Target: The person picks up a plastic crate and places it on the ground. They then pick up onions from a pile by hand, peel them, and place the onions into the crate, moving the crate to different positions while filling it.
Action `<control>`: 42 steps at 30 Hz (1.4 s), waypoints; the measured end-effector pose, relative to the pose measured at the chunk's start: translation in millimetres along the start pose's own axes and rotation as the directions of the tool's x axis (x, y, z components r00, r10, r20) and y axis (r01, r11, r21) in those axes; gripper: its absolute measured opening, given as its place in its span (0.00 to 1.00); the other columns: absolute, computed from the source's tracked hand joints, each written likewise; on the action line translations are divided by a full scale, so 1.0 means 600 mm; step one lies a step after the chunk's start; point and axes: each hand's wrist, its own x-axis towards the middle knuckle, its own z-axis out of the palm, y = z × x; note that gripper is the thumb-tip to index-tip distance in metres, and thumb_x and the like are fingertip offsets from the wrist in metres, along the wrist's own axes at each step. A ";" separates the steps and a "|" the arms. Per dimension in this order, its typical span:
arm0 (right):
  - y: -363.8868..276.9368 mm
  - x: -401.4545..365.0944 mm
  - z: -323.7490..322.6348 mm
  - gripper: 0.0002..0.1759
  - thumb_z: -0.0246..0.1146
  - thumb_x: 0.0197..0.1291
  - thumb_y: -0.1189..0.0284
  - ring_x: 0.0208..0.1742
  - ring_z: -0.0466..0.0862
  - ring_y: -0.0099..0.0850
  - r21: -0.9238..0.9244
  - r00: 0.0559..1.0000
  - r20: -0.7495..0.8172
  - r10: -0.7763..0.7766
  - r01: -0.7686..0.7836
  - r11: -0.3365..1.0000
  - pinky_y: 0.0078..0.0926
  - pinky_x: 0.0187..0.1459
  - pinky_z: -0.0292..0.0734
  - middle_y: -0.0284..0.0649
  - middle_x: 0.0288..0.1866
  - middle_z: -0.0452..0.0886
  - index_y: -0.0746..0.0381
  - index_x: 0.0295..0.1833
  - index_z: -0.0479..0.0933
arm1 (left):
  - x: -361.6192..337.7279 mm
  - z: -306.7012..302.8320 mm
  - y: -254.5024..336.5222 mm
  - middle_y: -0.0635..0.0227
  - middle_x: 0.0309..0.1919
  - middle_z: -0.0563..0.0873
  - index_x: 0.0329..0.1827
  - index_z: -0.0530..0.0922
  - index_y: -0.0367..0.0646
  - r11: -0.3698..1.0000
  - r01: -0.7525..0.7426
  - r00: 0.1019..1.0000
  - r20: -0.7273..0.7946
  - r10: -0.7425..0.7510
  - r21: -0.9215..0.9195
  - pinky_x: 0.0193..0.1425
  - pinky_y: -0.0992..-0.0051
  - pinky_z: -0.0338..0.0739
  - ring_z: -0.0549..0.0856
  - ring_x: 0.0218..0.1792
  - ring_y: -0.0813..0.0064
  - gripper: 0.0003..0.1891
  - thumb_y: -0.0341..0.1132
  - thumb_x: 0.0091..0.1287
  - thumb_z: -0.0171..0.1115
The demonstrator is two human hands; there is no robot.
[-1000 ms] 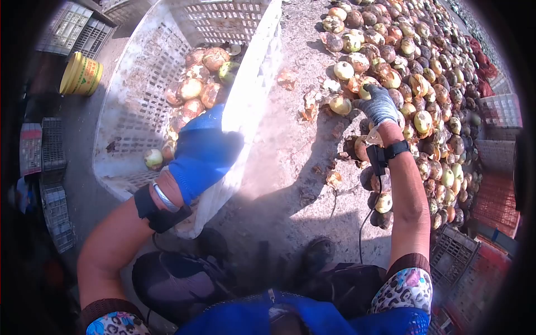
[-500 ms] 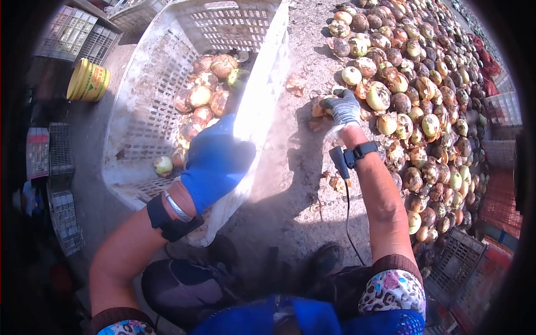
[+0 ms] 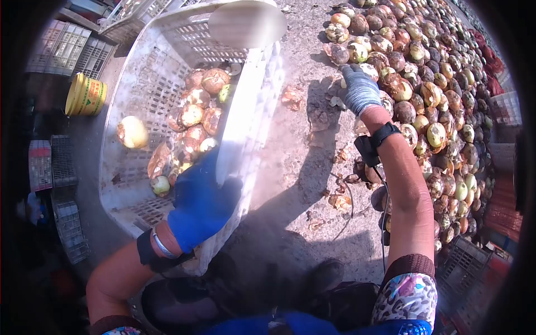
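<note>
Nearby, at your feet: a dark shoe (image 3: 326,273) stands on the concrete ground (image 3: 304,184), inside your own shadow.
Left hand: your left hand (image 3: 202,204), in a blue glove, has its fingers clenched over the rim of the white plastic crate (image 3: 245,111) at its near right side.
Left wrist: a black band and a metal bangle (image 3: 162,244) sit just behind the glove.
Crate: it stands on the ground to your left, with slatted, dusty walls and its open top towards you.
Crate contents: a heap of onions (image 3: 195,120), mostly brown-skinned, lies against the right wall. One small pale onion (image 3: 160,185) lies apart from it, nearer your left hand.
Loose onion: a pale round onion (image 3: 132,132) shows against the crate's left wall. You cannot tell whether it touches the wall.
Right hand: your right hand (image 3: 360,89), in a grey knit glove, lies palm down on the near edge of the onion pile (image 3: 441,78). Its fingers bend over the onions there, and you cannot tell whether they grip one.
Right wrist: a black strap (image 3: 385,134) carries a small device, and a thin cable (image 3: 383,223) runs down beside your forearm.
Onion pile: it covers the ground to your right and runs on into the distance.
Between crate and pile: loose onion skins (image 3: 292,96) lie scattered on the concrete.
Far left: a yellow bucket (image 3: 85,95) stands outside the crate, with dark stacked crates (image 3: 61,162) near it.
</note>
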 end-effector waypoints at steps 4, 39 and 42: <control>0.011 0.028 0.047 0.29 0.73 0.53 0.62 0.65 0.79 0.49 -0.318 0.986 0.131 -0.100 0.137 0.938 0.47 0.63 0.76 0.52 0.66 0.76 0.56 0.61 0.79 | 0.006 -0.010 0.022 0.54 0.41 0.90 0.61 0.78 0.33 0.991 0.087 0.995 0.051 -0.082 -0.099 0.49 0.65 0.83 0.90 0.42 0.64 0.24 0.31 0.61 0.66; 0.068 0.062 0.012 0.25 0.59 0.65 0.61 0.62 0.82 0.49 -0.224 0.950 0.221 0.221 -0.171 0.959 0.45 0.62 0.78 0.53 0.60 0.83 0.60 0.64 0.77 | 0.006 -0.007 0.016 0.51 0.41 0.89 0.60 0.78 0.33 0.999 0.006 1.000 0.003 -0.006 -0.045 0.48 0.64 0.83 0.91 0.43 0.57 0.23 0.31 0.60 0.68; 0.093 0.021 0.034 0.28 0.63 0.63 0.57 0.62 0.82 0.48 0.133 0.946 0.108 0.304 -0.317 0.939 0.38 0.61 0.77 0.54 0.58 0.83 0.59 0.64 0.78 | 0.000 -0.003 0.003 0.50 0.42 0.89 0.60 0.78 0.33 1.000 0.024 1.000 0.020 -0.024 -0.017 0.49 0.63 0.83 0.91 0.43 0.56 0.24 0.33 0.61 0.68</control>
